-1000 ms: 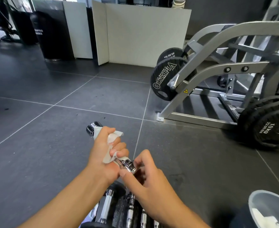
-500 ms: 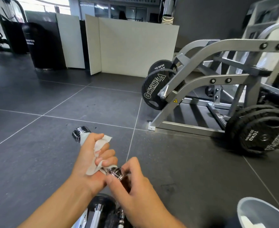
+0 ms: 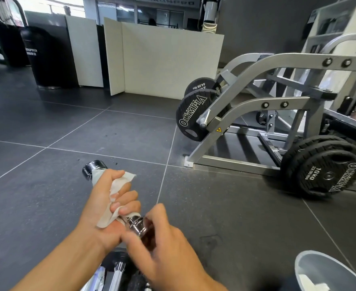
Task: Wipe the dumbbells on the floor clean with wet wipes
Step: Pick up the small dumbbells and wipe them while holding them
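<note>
My left hand (image 3: 107, 203) squeezes the wet wipe (image 3: 118, 185) tight around the dumbbell bar (image 3: 94, 168) to rub it. My right hand (image 3: 162, 238) pinches the near end so it stays put.

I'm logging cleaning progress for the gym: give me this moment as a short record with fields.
item being wiped: chrome dumbbell bar, held off the floor
left hand: wraps a white wet wipe around the bar
right hand: grips the bar's near chrome end
below the hands: more chrome dumbbell handles
lower right: grey round bin, white paper inside
right: grey plate-loaded machine with black weight plates
</note>
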The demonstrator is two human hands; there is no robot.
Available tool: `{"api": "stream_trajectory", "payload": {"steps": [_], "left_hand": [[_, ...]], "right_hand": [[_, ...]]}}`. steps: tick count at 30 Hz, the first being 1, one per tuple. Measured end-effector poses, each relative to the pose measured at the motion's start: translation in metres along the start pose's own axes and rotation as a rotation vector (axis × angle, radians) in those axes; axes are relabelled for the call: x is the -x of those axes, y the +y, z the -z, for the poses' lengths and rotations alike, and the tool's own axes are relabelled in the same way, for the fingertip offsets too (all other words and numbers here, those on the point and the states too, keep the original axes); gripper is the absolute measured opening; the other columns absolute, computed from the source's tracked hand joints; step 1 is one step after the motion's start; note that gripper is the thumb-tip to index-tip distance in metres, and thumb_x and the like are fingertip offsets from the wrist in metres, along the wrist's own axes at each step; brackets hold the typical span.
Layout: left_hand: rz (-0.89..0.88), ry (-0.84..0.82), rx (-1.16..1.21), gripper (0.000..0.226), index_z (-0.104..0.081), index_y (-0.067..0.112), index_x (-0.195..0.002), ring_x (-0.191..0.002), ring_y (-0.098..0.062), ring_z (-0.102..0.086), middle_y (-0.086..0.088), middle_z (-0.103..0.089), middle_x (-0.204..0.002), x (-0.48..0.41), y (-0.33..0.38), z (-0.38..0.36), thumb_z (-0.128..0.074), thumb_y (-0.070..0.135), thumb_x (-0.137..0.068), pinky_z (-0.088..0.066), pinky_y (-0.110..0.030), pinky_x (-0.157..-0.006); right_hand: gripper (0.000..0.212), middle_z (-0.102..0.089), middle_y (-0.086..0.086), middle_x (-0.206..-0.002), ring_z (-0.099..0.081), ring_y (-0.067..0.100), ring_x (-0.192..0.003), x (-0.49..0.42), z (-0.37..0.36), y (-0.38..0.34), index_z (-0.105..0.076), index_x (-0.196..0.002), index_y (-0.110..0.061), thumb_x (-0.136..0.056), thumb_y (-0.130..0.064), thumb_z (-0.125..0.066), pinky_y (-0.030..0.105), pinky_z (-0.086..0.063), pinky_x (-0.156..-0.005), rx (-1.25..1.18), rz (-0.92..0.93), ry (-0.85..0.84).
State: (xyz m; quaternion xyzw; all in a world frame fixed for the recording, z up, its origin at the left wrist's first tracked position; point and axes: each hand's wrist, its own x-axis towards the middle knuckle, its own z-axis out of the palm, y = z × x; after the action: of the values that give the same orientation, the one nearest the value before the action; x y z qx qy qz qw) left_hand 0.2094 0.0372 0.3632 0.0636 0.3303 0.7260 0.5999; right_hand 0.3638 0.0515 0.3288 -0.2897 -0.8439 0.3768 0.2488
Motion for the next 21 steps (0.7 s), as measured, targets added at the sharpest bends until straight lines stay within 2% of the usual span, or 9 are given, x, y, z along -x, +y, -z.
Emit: {"api": "stream_trajectory", "payload": {"steps": [2,3,7,9,11,15,17,19,21], "left_hand": [[-0.018,0.025,-0.006,0.050,-0.025,0.023,-0.049,-0.034,-0.007,-0.020,0.008,-0.018,-0.038,-0.002,0.000,0.002,-0.062,0.033,-0.081,-0.017,-0.016,-0.041],[-0.019,0.027,0.002,0.050,-0.026,0.023,-0.049,-0.034,-0.007,-0.021,0.008,-0.018,-0.038,-0.002,0.001,0.003,-0.062,0.033,-0.082,-0.017,-0.016,-0.041],[0.013,-0.016,0.048,0.052,-0.029,0.021,-0.043,-0.032,-0.007,-0.022,0.008,-0.020,-0.036,-0.005,0.001,0.005,-0.060,0.034,-0.083,-0.018,-0.014,-0.040],[0.014,-0.027,0.049,0.052,-0.029,0.022,-0.044,-0.031,-0.007,-0.023,0.008,-0.020,-0.036,-0.005,0.001,0.005,-0.059,0.034,-0.084,-0.019,-0.015,-0.038],[0.002,-0.023,0.039,0.051,-0.028,0.022,-0.045,-0.030,-0.007,-0.022,0.008,-0.019,-0.036,-0.005,0.002,0.006,-0.059,0.034,-0.083,-0.019,-0.015,-0.036],[-0.017,0.019,-0.002,0.049,-0.026,0.023,-0.048,-0.033,-0.008,-0.023,0.007,-0.018,-0.038,-0.006,0.001,0.010,-0.063,0.033,-0.080,-0.021,-0.016,-0.039],[-0.006,0.023,-0.008,0.049,-0.025,0.024,-0.051,-0.033,-0.008,-0.024,0.007,-0.018,-0.039,-0.006,0.000,0.011,-0.065,0.032,-0.077,-0.023,-0.015,-0.036],[0.004,0.009,0.023,0.047,-0.026,0.023,-0.052,-0.032,-0.008,-0.025,0.008,-0.020,-0.038,-0.006,0.000,0.011,-0.067,0.030,-0.074,-0.025,-0.015,-0.033],[0.010,-0.005,0.046,0.047,-0.028,0.022,-0.048,-0.032,-0.007,-0.025,0.008,-0.020,-0.038,-0.005,0.000,0.011,-0.065,0.030,-0.077,-0.025,-0.014,-0.035]], "right_hand": [[0.041,-0.047,-0.009,-0.079,-0.047,0.017,-0.074,0.001,0.004,0.008,-0.022,-0.088,-0.034,-0.092,-0.060,-0.053,0.030,-0.036,-0.063,0.323,0.170,0.022],[0.042,-0.049,-0.008,-0.077,-0.047,0.018,-0.071,0.001,0.004,0.003,-0.024,-0.088,-0.033,-0.091,-0.060,-0.056,0.032,-0.037,-0.062,0.238,0.106,0.012],[0.039,-0.050,0.007,-0.061,-0.031,0.016,-0.044,-0.006,-0.007,-0.007,-0.041,-0.083,-0.019,-0.088,-0.046,-0.068,0.025,-0.025,-0.041,-1.247,-0.598,-0.206],[0.038,-0.049,0.007,-0.062,-0.030,0.013,-0.041,-0.007,-0.010,-0.014,-0.047,-0.090,-0.014,-0.089,-0.046,-0.066,0.021,-0.025,-0.040,-1.403,-0.695,-0.268],[0.044,-0.053,0.005,-0.064,-0.035,0.014,-0.045,-0.004,-0.006,-0.013,-0.040,-0.096,-0.018,-0.087,-0.050,-0.069,0.023,-0.029,-0.044,-1.116,-0.548,-0.166],[0.040,-0.049,-0.010,-0.080,-0.047,0.013,-0.072,0.001,0.001,0.007,-0.028,-0.093,-0.032,-0.092,-0.061,-0.056,0.029,-0.037,-0.064,0.243,0.137,0.013],[0.040,-0.048,-0.010,-0.080,-0.045,0.014,-0.072,0.003,0.004,0.006,-0.026,-0.092,-0.033,-0.093,-0.060,-0.055,0.030,-0.039,-0.065,0.304,0.164,0.009],[0.042,-0.053,-0.006,-0.071,-0.044,0.014,-0.059,0.003,0.002,-0.006,-0.033,-0.088,-0.027,-0.089,-0.054,-0.066,0.029,-0.036,-0.057,-0.198,-0.094,-0.049],[0.038,-0.052,0.005,-0.063,-0.035,0.016,-0.047,-0.002,-0.006,-0.007,-0.038,-0.081,-0.023,-0.089,-0.043,-0.070,0.027,-0.026,-0.047,-1.035,-0.476,-0.152]]}}
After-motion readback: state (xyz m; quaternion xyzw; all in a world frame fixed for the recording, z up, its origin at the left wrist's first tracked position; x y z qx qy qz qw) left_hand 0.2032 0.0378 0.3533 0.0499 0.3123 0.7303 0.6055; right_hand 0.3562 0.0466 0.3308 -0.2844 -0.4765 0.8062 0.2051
